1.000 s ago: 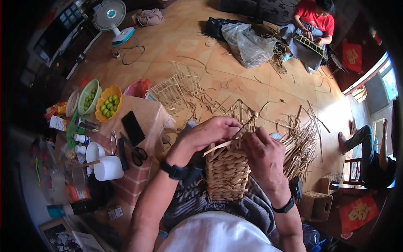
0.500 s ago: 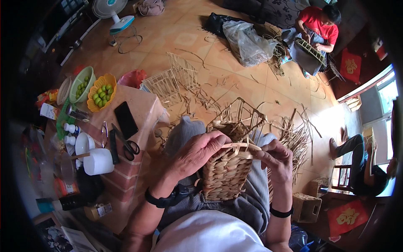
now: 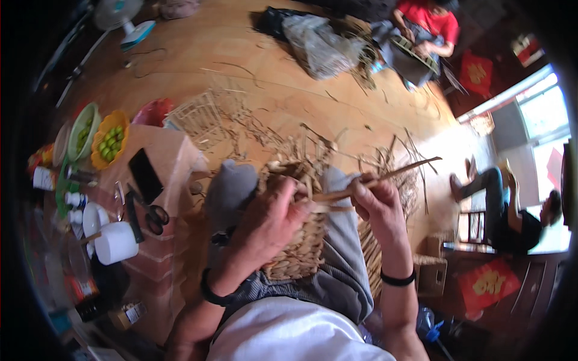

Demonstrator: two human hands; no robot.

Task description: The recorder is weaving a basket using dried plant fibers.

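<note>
A half-finished woven basket (image 3: pixel 304 249) of brown dried plant stalk stands between my knees, bare frame rods (image 3: pixel 313 141) sticking up at its far side. My left hand (image 3: pixel 274 222) is closed at the basket's rim, thumb and fingers pinched where a strip comes out. From there a flat, dry stalk strip (image 3: pixel 412 168) runs right through my right hand (image 3: pixel 379 201), which grips it between thumb and fingers. Its free end points up and to the right. The fingertips are slightly blurred, and my left hand hides part of the rim.
At left, a table (image 3: pixel 171 153) holds black scissors (image 3: pixel 150 213), a phone (image 3: pixel 146 174), a white cup (image 3: pixel 116 243) and an orange bowl of green fruit (image 3: pixel 109 141). Loose stalks (image 3: pixel 391 198) lie right of my knees. Two other people sit farther off, one in red (image 3: pixel 430 24).
My right hand has moved outward from the rim and now pulls a long strip out to the right. My left hand stays at the rim. The whole view has shifted.
</note>
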